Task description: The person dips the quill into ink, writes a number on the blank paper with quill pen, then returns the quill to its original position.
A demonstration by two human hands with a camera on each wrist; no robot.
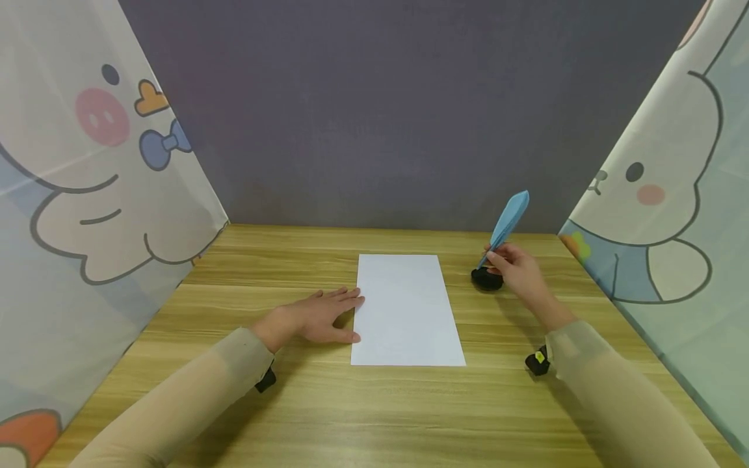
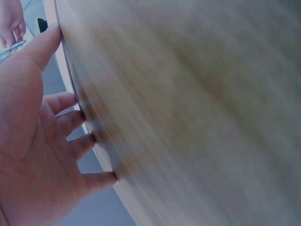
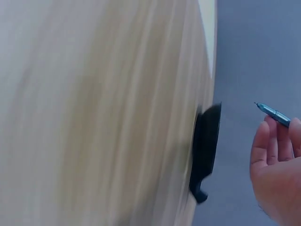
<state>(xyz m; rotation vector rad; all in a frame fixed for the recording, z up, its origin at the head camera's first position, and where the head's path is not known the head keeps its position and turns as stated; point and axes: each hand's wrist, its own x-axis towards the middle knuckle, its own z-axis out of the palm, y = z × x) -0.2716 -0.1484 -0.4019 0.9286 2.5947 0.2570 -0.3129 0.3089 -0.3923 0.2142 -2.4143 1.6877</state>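
Blue and likely light, the feather pen pinched in my right hand should handle best by its stiff barrel, my left hand spread at the paper.

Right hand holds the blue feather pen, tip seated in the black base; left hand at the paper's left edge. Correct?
No: the right wrist view shows the tip clear of the black base. The right hand does hold the blue feather pen, and the left hand is at the left edge of the paper.
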